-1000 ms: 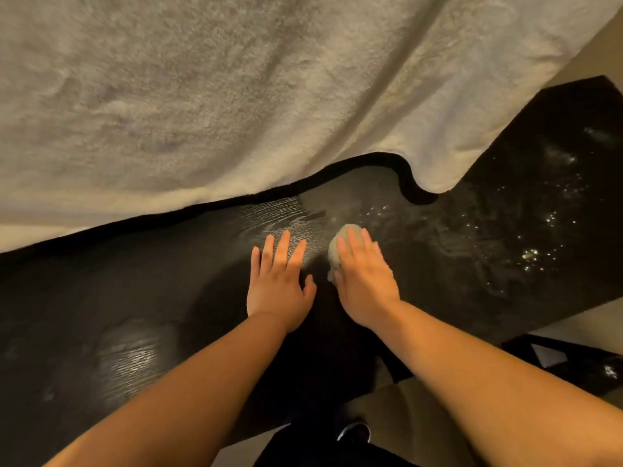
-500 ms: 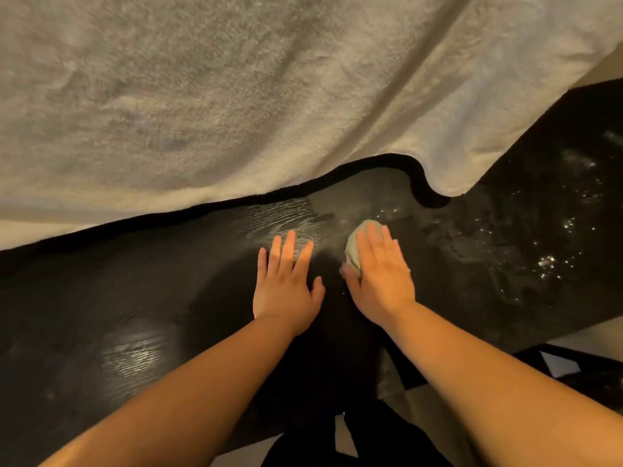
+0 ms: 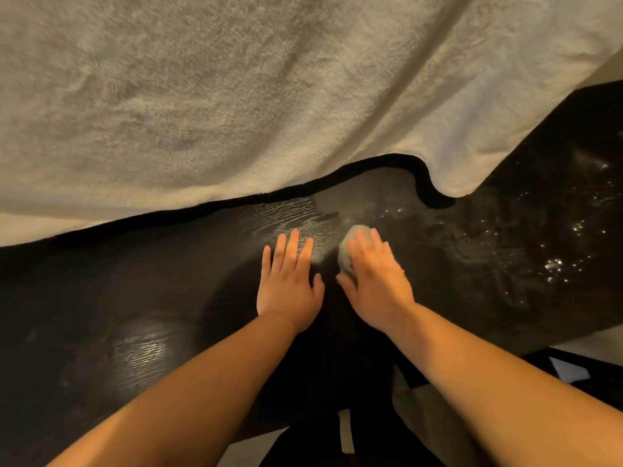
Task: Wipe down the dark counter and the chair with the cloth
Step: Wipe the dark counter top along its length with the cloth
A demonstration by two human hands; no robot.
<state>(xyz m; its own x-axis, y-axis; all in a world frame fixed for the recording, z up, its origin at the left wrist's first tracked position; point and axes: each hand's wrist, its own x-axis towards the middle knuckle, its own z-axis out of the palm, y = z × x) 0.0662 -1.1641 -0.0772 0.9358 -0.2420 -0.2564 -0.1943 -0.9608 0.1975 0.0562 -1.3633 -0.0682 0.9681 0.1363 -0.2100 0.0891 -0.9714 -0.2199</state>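
Note:
The dark counter runs across the middle of the head view, its wood grain shining with wet streaks. My right hand lies flat on a small pale green cloth, pressing it to the counter with straight fingers; most of the cloth is hidden under the palm. Just to its left, my left hand rests flat on the bare counter, fingers spread. No chair can be made out for certain.
A large off-white towel hangs over the far side and covers the upper view. Water droplets glint on the counter at the right. A dark object with a light panel sits low at the right edge.
My right hand with the cloth slid a little to the right and away along the counter, then held. My left hand stayed flat in about the same place.

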